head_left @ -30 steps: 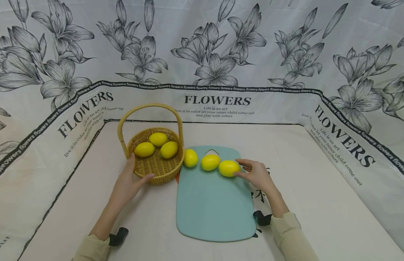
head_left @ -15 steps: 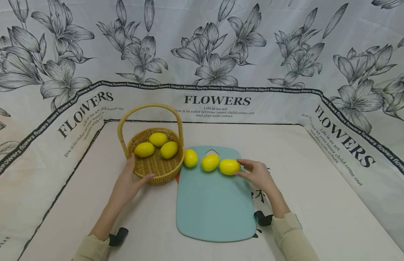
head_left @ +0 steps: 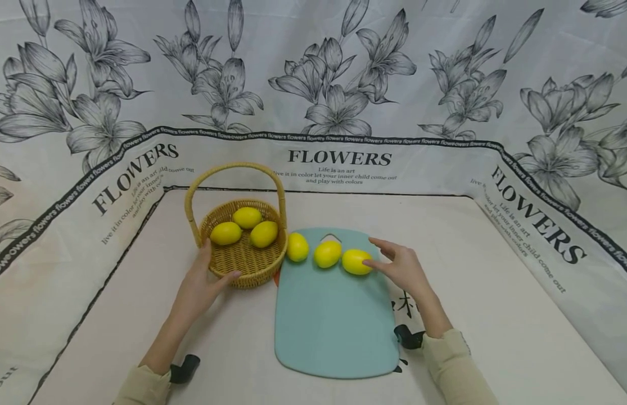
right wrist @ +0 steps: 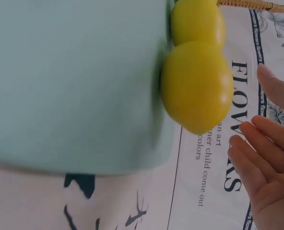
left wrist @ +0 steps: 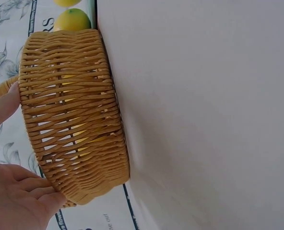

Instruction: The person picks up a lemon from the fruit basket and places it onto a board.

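Observation:
My left hand (head_left: 195, 287) holds the wicker basket (head_left: 248, 279) by its near-left side, the thumb on the front rim and the fingers at the left. In the left wrist view the thumb and fingers lie apart along the basket's woven wall (left wrist: 75, 115). Three lemons (head_left: 264, 234) lie inside it. On the pale blue cutting board (head_left: 335, 320), a row of three lemons runs along the far end. My right hand (head_left: 405, 271) is at the rightmost lemon (head_left: 356, 262), fingers spread. The right wrist view shows that hand apart from the nearest lemon (right wrist: 197, 88).
The basket's tall arched handle (head_left: 234, 165) rises above its rim. A pale cloth covers the table (head_left: 475, 292), with dark printed characters beside the board. A white flower-print curtain (head_left: 338, 73) stands around the back and sides.
My right hand has let go of the rightmost lemon and its fingers have spread and lifted. That lemon shifted slightly on the board. My left hand stays on the basket.

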`<state>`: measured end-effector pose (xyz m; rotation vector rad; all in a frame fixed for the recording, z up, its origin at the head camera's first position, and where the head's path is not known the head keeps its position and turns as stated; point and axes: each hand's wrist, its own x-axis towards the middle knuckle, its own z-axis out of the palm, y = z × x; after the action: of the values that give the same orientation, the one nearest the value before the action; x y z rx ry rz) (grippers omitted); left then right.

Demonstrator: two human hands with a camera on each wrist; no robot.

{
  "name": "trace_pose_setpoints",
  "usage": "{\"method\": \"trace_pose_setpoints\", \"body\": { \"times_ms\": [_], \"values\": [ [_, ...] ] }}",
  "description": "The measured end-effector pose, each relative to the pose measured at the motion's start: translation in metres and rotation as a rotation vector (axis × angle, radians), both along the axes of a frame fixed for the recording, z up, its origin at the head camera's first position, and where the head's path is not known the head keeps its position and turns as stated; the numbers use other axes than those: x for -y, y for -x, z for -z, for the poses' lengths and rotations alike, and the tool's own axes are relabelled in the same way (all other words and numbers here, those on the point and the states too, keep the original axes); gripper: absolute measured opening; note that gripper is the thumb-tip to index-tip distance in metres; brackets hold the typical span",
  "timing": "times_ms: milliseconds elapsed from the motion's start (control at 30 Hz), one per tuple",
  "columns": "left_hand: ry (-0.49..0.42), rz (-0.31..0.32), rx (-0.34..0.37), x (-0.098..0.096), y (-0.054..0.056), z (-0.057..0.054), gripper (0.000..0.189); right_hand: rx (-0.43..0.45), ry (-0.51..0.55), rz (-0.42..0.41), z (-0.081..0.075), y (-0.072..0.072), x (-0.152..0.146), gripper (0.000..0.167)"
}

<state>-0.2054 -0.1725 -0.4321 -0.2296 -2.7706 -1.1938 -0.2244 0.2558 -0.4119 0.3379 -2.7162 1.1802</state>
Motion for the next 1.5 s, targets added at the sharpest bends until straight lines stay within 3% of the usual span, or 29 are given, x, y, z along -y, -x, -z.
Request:
{"method": "trace_pose_setpoints", "body": {
  "times_ms": [500,900,1500],
  "values": [
    [0.001,-0.008,-0.017,-0.001,0.000,0.003,0.106,-0.081,0.088,-0.084,-0.026,0.021,0.060,0.058],
    [-0.002,0.000,-0.026,0.000,0.001,0.004,0.105,-0.088,0.188,-0.163,-0.033,0.036,0.100,0.056],
    [-0.002,-0.008,-0.002,0.000,0.002,0.001,0.108,-0.054,0.203,-0.225,-0.040,0.049,0.134,0.056]
  ]
}}
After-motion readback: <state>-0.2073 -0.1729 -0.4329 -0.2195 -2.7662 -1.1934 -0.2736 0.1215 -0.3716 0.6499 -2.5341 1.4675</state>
